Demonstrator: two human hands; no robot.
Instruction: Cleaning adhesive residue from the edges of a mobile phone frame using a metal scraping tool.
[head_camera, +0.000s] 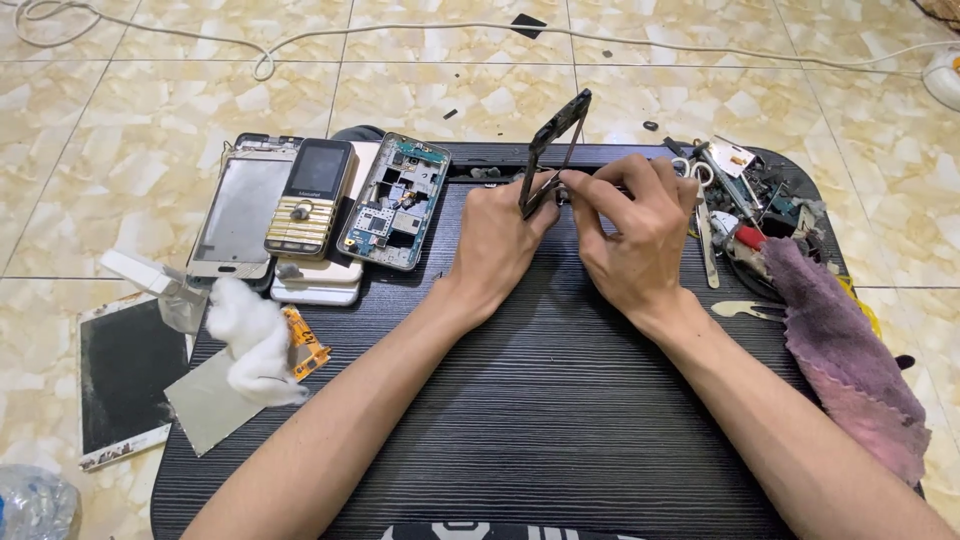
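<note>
Head view: a thin dark phone frame (558, 150) is held upright and tilted above the far middle of the black wood-grain surface (540, 400). The lower end of the frame is pinched by the left hand (497, 240), whose grip is closed on it with the thumb against its edge. The right hand (640, 235) is placed just beside the left one, and its fingertips (572, 180) are pressed together at the same lower corner of the frame, so this grip is also closed on it. Whether a small tool is kept between these fingers cannot be told.

On the far left part of the surface an opened phone with its bare circuit board (395, 203) is laid, and just to the left of it a gold keypad phone (311, 197) is lying on a white phone body (318, 285). A silver back cover (243, 208) is seen further left. A lump of white cotton (250, 340) is placed near the left edge, touching an orange flex part (308, 345). On the tiled floor (120, 120) to the left a cracked screen panel (125, 375) is lying. At the right edge a mauve cloth (850, 350) is draped, and beyond it a heap of small tools and parts (750, 200) is collected. A white cable (400, 30) is run across the floor at the far side.
</note>
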